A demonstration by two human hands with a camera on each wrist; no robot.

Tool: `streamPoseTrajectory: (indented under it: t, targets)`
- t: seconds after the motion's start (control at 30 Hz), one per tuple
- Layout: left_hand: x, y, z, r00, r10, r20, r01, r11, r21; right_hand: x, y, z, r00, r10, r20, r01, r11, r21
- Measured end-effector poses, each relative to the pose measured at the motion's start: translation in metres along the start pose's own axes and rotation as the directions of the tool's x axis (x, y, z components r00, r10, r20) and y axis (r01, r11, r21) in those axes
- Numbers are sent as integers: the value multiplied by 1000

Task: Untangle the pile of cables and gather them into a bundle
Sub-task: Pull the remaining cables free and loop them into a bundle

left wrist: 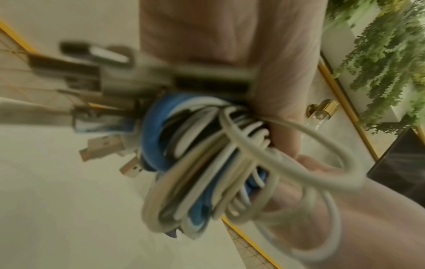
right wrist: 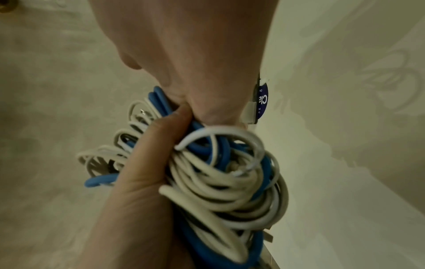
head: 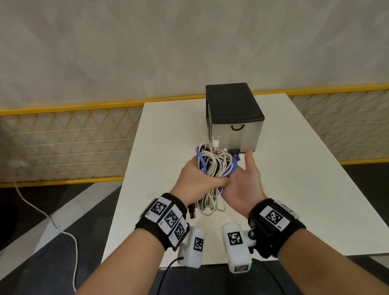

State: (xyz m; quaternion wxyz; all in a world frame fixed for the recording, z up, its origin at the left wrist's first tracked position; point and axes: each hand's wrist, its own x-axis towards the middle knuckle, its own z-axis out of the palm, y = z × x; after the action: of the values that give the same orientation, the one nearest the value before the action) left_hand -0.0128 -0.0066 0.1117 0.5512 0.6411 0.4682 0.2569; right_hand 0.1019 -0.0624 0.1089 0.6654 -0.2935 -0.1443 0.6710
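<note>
Head view: cable bundle (head: 212,170) looped, white, blue

A small drawer box (head: 234,108) with a black top and 1 curved handle stands on the white table (head: 303,180). Behind it, a yellow mesh fence (head: 72,136) runs along a pale wall (head: 152,26). A white cord (head: 42,210) lies on the floor at the left. Green plants (left wrist: 391,54) show in the left wrist view.
</note>
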Motion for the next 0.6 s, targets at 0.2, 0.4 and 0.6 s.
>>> streamPoseTrajectory:
  t: [0.2, 0.4, 0.6]
  targets:
    - [21, 0, 16, 996, -36, -87, 28, 996, -82, 31, -20, -19, 994, 91, 54, -81, 982, -172]
    - [53, 6, 29, 958, -169, -231, 106, 959, -264, 106, -75, -72, 988, -143, 65, 70, 31, -997]
    - [78, 11, 38, 911, -257, -322, 133, 924, -358, 160, -120, -111, 996, -53, 78, 32, -587, -809]
